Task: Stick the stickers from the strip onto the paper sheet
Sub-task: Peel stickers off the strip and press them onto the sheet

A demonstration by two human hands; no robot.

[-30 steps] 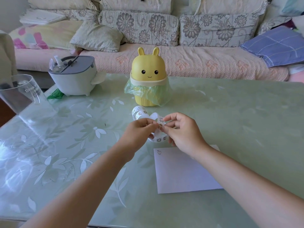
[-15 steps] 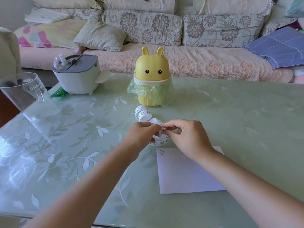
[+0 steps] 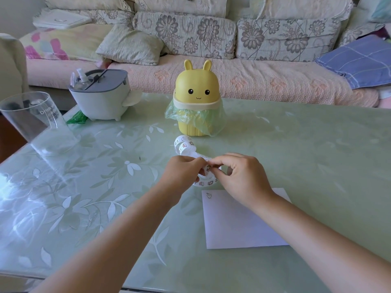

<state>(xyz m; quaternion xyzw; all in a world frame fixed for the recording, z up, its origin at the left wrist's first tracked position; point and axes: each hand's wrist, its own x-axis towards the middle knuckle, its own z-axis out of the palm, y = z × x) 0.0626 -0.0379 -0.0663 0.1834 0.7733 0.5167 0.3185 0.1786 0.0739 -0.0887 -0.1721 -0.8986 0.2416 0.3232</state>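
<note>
A curled white sticker strip [image 3: 184,146] with small cartoon pictures loops over the table in front of the yellow bin and runs back between my hands. My left hand [image 3: 182,174] pinches the strip from the left. My right hand [image 3: 241,178] pinches it from the right with thumb and forefinger, the fingertips of both hands almost touching. Below my right hand lies a white paper sheet [image 3: 237,225], flat on the table, with one small sticker [image 3: 209,195] at its top left corner. My right wrist covers part of the sheet's top edge.
A yellow rabbit-shaped bin [image 3: 197,96] with a green liner stands behind the strip. A grey-lidded white container [image 3: 101,96] sits at the back left, a clear plastic cup [image 3: 31,119] at the left edge. The green flower-patterned table [image 3: 317,155] ends at a sofa [image 3: 232,66] behind.
Both hands have stayed together on the strip, working it slightly lower and closer to the paper. The camera has shifted a little; the paper has not moved.
</note>
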